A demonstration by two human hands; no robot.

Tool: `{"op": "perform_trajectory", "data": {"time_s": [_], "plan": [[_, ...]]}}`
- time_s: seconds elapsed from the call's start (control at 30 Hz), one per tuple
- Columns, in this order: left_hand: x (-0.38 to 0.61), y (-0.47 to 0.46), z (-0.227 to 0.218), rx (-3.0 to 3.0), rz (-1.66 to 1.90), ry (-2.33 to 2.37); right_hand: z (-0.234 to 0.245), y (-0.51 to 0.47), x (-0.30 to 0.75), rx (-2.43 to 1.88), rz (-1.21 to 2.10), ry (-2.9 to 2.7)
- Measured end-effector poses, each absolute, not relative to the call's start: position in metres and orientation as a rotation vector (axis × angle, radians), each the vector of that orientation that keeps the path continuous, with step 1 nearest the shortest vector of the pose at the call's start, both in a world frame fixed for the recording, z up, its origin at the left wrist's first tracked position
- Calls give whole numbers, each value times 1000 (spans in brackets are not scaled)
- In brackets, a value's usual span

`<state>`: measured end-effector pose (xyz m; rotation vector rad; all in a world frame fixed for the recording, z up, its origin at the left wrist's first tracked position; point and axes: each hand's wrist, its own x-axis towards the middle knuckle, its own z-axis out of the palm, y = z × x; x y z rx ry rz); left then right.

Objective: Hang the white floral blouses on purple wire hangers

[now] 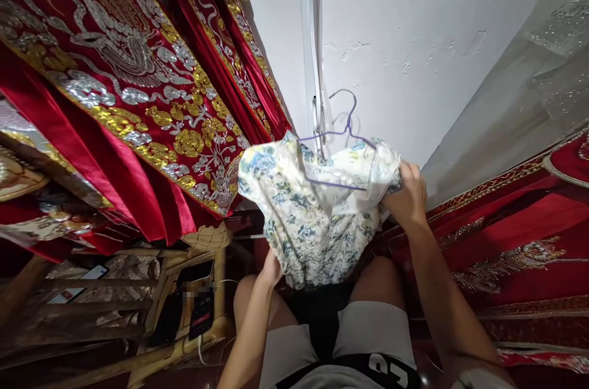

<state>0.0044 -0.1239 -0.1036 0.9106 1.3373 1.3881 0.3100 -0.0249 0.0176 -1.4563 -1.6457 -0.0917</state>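
Note:
A white garment with a blue and green flower print (317,211) hangs on a thin purple wire hanger (343,131) in front of me. My right hand (407,196) is closed on the garment's upper right edge by the hanger's shoulder. My left hand (270,269) grips the cloth low on its left side; its fingers are mostly hidden behind the fabric. My knees and grey shorts (372,327) show below the garment.
Red robes with gold and silver embroidery (138,88) hang at the left, and more red embroidered cloth (510,242) lies at the right. A white wall (414,27) is behind. A bamboo chair (184,291) with phones on it stands at lower left.

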Motion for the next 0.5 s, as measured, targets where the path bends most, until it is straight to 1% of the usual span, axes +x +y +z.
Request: {"op": "perform_trajectory", "data": {"time_s": [0.13,0.23,0.3,0.37,0.43,0.5], "plan": [[10,-131,-120,758,1343,1277,53,-12,291,-1389,-129,-1678],[18,-130,-123,831,1359,1379,53,-14,281,-1241,-138,-1802],[25,-134,-127,836,1348,1422,36,-25,276,-1082,-106,-1871],[34,-143,-137,798,1336,1415,5,-44,268,-964,13,-1856],[44,-153,-148,752,1337,1377,-33,-71,253,-958,247,-1752],[53,-160,-157,710,1341,1347,-70,-99,235,-1091,536,-1541]]}}
